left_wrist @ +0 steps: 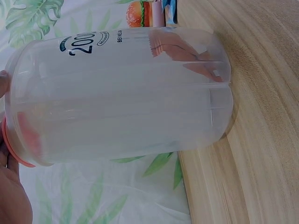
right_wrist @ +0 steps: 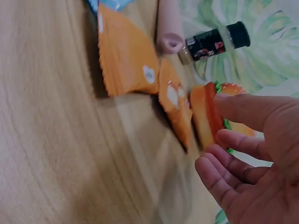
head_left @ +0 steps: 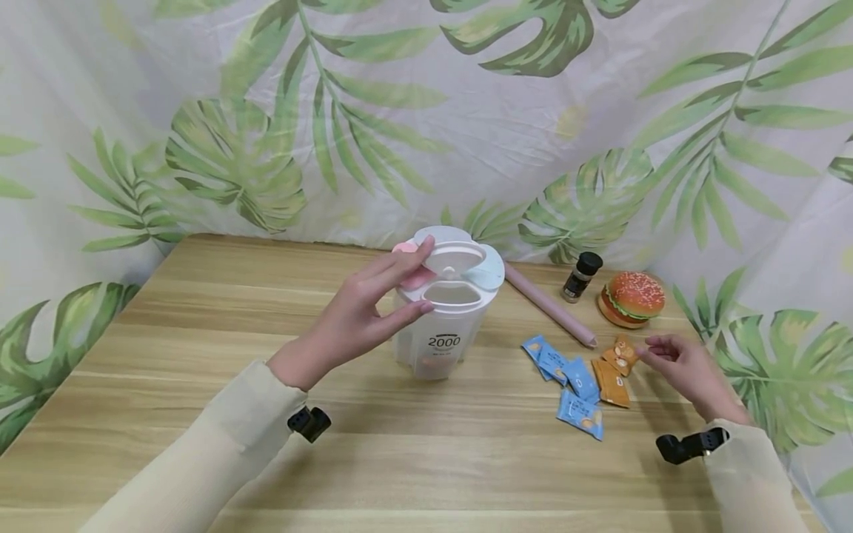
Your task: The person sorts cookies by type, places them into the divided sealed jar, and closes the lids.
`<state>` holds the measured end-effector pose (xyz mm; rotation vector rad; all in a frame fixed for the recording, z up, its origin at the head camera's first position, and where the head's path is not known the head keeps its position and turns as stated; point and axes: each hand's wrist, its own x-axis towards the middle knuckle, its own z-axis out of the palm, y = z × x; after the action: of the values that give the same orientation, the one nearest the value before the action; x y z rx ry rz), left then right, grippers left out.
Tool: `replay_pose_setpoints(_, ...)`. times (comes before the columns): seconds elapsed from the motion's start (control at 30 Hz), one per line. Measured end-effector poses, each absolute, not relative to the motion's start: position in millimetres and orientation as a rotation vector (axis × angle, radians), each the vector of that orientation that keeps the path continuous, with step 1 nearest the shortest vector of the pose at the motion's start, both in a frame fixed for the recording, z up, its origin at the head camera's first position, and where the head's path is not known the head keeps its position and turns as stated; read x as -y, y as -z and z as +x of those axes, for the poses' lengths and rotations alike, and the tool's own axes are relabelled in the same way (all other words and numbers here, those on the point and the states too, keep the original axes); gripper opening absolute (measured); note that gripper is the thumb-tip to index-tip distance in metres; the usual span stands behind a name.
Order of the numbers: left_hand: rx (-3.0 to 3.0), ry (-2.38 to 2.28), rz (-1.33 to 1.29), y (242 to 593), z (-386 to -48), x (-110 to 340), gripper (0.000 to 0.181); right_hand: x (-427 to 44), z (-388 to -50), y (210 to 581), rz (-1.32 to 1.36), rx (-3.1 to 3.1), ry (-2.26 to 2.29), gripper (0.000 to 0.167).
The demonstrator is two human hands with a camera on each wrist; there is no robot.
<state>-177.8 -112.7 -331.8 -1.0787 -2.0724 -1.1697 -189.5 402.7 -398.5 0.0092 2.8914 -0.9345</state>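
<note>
A tall clear container (head_left: 436, 337) marked 2000 stands upright on the table, its lid made of white, pink and pale blue parts. One oval opening (head_left: 453, 293) shows at the front of the lid. My left hand (head_left: 363, 307) rests on the lid's left side, fingers and thumb stretched across it near the pink flap (left_wrist: 14, 149). Inside the container, a brownish-orange packet (left_wrist: 180, 51) lies at the bottom. On the right, my right hand (head_left: 686, 370) hovers beside two orange packets (head_left: 611, 383), fingers loosely bent and holding nothing. Several blue packets (head_left: 580, 414) lie left of these.
A toy hamburger (head_left: 631, 298) sits at the back right, beside a black-capped spice bottle (head_left: 581, 277). A pink tube (head_left: 549, 305) lies slanting behind the packets. Leaf-patterned cloth (head_left: 373, 111) hangs along the back of the wooden table (head_left: 200, 311).
</note>
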Motion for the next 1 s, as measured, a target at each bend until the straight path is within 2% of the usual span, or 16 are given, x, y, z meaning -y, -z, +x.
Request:
replay_pose_setpoints(0.27, 2.09, 1.177, -1.071, 331.1, -175.7, 112.3, 0.077, -404.4, -196.8, 409.9, 0.017, -2.805, 0.905, 0.071)
replay_pose_setpoints(1.0, 2.108, 1.182, -1.058, 330.3, -175.0, 113.3, 0.076, -399.7, -200.1, 415.3, 0.106, -2.865, 0.858, 0.055)
